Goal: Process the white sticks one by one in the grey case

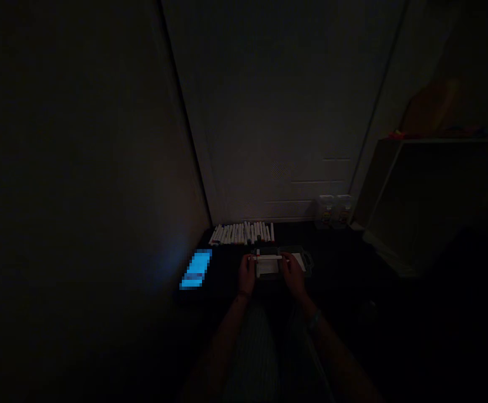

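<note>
My left hand (pixel 247 271) and my right hand (pixel 291 271) are closed on the two ends of a white marker (pixel 269 257), held level. Below it lies an open clear plastic case (pixel 309 261) with a handle at its right side. White paper or card (pixel 268 266) shows inside the case. Another white marker (pixel 258 270) stands along the case's left side, close to my left hand. Behind the case, a row of white markers (pixel 239 233) lies side by side on the dark table. Dim light hides the finer finger detail.
A glowing blue screen (pixel 196 270), blurred into blocks, lies at the table's left. Two clear packages (pixel 333 212) stand at the back right against the wall. On the right is an open-fronted shelf box (pixel 380 184) with an orange object (pixel 432 106) on top.
</note>
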A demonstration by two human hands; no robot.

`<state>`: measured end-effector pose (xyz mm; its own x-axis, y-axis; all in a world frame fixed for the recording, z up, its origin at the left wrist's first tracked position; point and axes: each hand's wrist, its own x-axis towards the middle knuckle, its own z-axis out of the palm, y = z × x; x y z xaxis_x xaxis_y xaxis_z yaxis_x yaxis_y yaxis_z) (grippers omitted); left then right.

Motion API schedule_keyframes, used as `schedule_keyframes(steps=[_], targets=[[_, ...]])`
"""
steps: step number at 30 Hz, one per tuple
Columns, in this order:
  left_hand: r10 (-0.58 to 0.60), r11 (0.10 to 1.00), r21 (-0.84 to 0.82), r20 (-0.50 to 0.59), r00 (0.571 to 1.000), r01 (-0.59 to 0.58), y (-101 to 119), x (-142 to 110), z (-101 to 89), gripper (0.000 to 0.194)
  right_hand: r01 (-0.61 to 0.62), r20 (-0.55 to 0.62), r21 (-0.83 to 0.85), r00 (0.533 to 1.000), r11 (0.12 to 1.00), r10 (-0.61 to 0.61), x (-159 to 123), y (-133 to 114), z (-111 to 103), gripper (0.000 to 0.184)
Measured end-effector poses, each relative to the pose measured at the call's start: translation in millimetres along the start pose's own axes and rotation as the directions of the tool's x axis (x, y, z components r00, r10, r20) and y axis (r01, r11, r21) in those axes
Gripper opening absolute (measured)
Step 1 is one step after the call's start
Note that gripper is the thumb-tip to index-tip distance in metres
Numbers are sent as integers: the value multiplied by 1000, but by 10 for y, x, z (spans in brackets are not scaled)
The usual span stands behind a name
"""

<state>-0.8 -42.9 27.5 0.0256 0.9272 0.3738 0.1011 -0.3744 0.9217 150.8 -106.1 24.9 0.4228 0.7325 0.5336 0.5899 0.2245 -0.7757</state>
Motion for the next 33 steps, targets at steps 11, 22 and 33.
schedule_keyframes(steps=[11, 22, 33], targets=[[-18, 1000, -8, 10, 1000, 18, 41, -8, -2, 27, 12, 7, -4, 1000, 1000, -11, -2, 28, 10, 32], [-18, 1000, -15, 19, 1000, 18, 35, -8, -2, 29, 24, 19, 9, 1000, 1000, -24, 7, 16, 2, 32], [-15, 1000, -14, 8, 1000, 15, 87, -21, -11, 29, 46, 21, 13, 999, 999, -47, 11, 30, 3, 32]])
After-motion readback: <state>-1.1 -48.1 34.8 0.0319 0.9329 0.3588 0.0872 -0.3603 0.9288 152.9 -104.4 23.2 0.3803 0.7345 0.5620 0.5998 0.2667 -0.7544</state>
